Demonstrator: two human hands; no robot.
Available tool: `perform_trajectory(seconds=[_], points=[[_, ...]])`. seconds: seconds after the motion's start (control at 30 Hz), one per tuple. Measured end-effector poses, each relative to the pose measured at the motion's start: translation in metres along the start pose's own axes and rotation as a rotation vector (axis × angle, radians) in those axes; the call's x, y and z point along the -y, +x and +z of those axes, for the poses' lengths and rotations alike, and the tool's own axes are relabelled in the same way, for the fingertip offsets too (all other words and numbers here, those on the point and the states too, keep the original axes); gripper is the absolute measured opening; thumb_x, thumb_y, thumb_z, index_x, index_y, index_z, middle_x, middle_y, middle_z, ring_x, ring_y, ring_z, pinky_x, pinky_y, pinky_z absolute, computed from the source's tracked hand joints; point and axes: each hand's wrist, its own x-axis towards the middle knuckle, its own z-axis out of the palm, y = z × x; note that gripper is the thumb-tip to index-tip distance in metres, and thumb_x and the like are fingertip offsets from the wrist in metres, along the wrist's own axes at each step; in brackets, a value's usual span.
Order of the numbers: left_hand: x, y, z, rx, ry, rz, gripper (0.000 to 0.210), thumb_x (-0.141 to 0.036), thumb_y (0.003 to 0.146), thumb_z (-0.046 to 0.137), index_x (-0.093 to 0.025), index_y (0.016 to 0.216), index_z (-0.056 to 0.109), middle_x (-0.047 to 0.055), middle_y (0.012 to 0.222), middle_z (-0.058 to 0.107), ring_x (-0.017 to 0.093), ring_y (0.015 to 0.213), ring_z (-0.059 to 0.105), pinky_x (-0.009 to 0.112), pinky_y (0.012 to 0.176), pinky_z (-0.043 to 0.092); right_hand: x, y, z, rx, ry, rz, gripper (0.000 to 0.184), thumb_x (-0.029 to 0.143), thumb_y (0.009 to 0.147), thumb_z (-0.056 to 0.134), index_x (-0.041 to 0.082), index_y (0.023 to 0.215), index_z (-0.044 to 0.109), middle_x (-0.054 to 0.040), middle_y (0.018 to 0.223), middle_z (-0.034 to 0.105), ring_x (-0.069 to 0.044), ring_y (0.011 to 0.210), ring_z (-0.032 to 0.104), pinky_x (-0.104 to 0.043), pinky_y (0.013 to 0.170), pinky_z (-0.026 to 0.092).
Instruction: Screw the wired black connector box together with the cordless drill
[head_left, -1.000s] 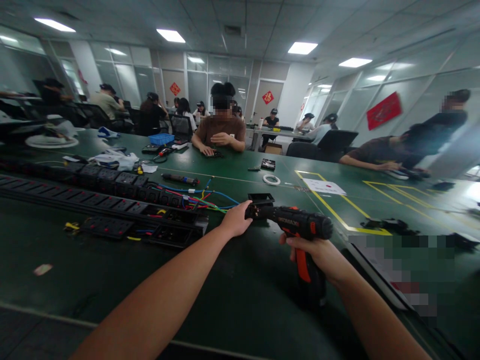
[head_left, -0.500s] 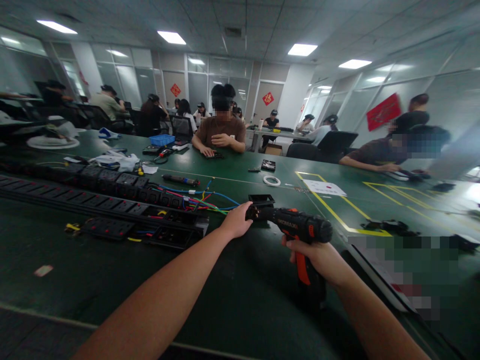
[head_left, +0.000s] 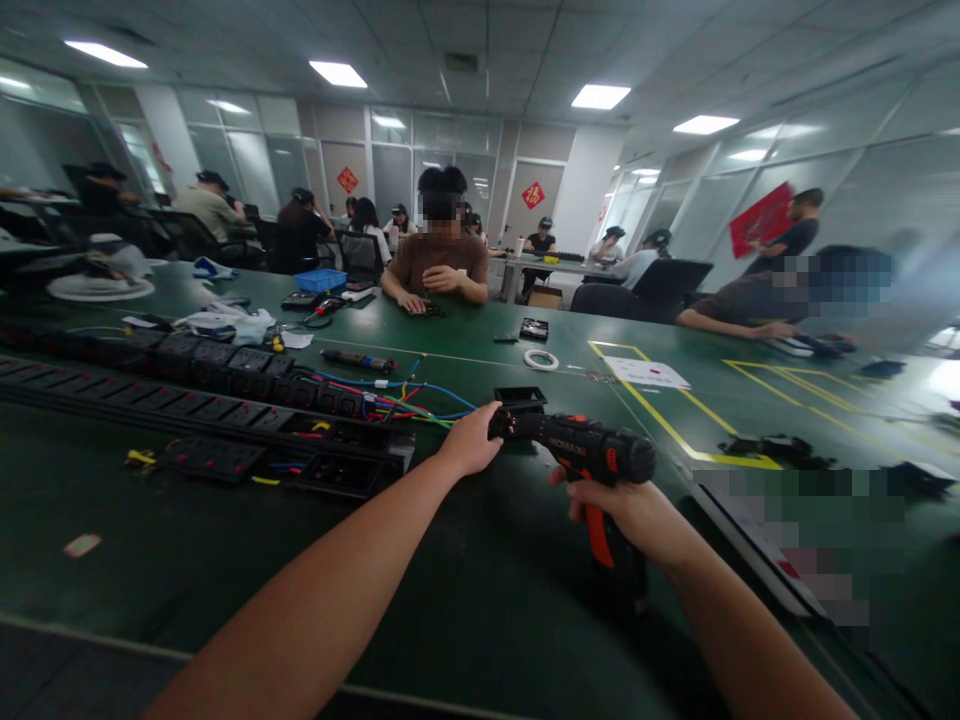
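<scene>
My right hand [head_left: 626, 505] is wrapped round the grip of a black and orange cordless drill [head_left: 592, 448], whose nose points left. At that nose, my left hand [head_left: 474, 438] closes on a small dark part [head_left: 504, 424], mostly hidden by the fingers. The drill's tip meets this part or lies right beside it; I cannot tell which. Just behind sits a black rectangular frame [head_left: 519, 398]. Coloured wires [head_left: 420, 400] run from the left hand's area to the black socket strip [head_left: 225, 360] on the left.
A long black rail [head_left: 150, 395] lies along the table's left side. Farther back are a screwdriver-like tool [head_left: 358, 361], a white ring [head_left: 541, 360] and a blue basket [head_left: 321, 280]. A paper sheet [head_left: 646, 373] lies by yellow tape at right. A co-worker [head_left: 435, 265] sits opposite.
Both hands keep their hold, with the drill at nearly the same place. The view has shifted slightly. At the far right, a standing person near the red poster has come more into view.
</scene>
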Motion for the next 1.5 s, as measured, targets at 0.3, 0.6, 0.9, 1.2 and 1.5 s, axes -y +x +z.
perform_trajectory(seconds=[0.3, 0.6, 0.9, 1.2, 1.5], points=[[0.0, 0.0, 0.001, 0.01, 0.017, -0.009, 0.069, -0.022, 0.082, 0.066, -0.02, 0.148, 0.044, 0.01, 0.149, 0.053, 0.026, 0.137, 0.05, 0.038, 0.117, 0.037, -0.005, 0.003, -0.003, 0.026, -0.028, -0.027, 0.022, 0.036, 0.075, 0.066, 0.018, 0.087, 0.068, -0.0014, 0.064, 0.068, -0.02, 0.063, 0.063, -0.032, 0.062, 0.045], [-0.001, 0.0, 0.0, 0.009, 0.006, 0.002, 0.069, -0.02, 0.081, 0.066, -0.019, 0.147, 0.045, 0.011, 0.148, 0.054, 0.026, 0.136, 0.052, 0.039, 0.117, 0.037, -0.007, 0.003, -0.002, 0.005, -0.06, -0.025, 0.022, 0.038, 0.075, 0.065, 0.019, 0.084, 0.066, -0.0003, 0.062, 0.065, -0.019, 0.062, 0.061, -0.032, 0.062, 0.044], [-0.002, 0.0, -0.001, 0.018, 0.008, -0.014, 0.07, -0.021, 0.081, 0.066, -0.02, 0.148, 0.044, 0.01, 0.15, 0.053, 0.026, 0.136, 0.051, 0.038, 0.117, 0.037, -0.007, 0.004, -0.002, 0.021, -0.067, -0.025, 0.023, 0.039, 0.075, 0.065, 0.019, 0.085, 0.065, 0.0001, 0.062, 0.065, -0.021, 0.063, 0.062, -0.033, 0.064, 0.045], [-0.004, 0.0, -0.001, 0.019, 0.012, -0.016, 0.069, -0.02, 0.081, 0.066, -0.022, 0.147, 0.045, 0.009, 0.149, 0.053, 0.026, 0.136, 0.051, 0.039, 0.117, 0.037, -0.011, 0.006, -0.003, -0.012, -0.055, -0.02, 0.024, 0.04, 0.075, 0.068, 0.019, 0.085, 0.066, -0.0006, 0.062, 0.066, -0.021, 0.063, 0.061, -0.033, 0.063, 0.045], [-0.004, 0.001, 0.0, 0.003, 0.009, 0.008, 0.068, -0.019, 0.081, 0.064, -0.019, 0.146, 0.046, 0.01, 0.148, 0.055, 0.026, 0.135, 0.052, 0.038, 0.116, 0.037, -0.009, 0.006, -0.003, -0.028, -0.075, -0.011, 0.026, 0.043, 0.074, 0.069, 0.018, 0.084, 0.067, -0.0006, 0.059, 0.065, -0.021, 0.06, 0.061, -0.032, 0.059, 0.044]])
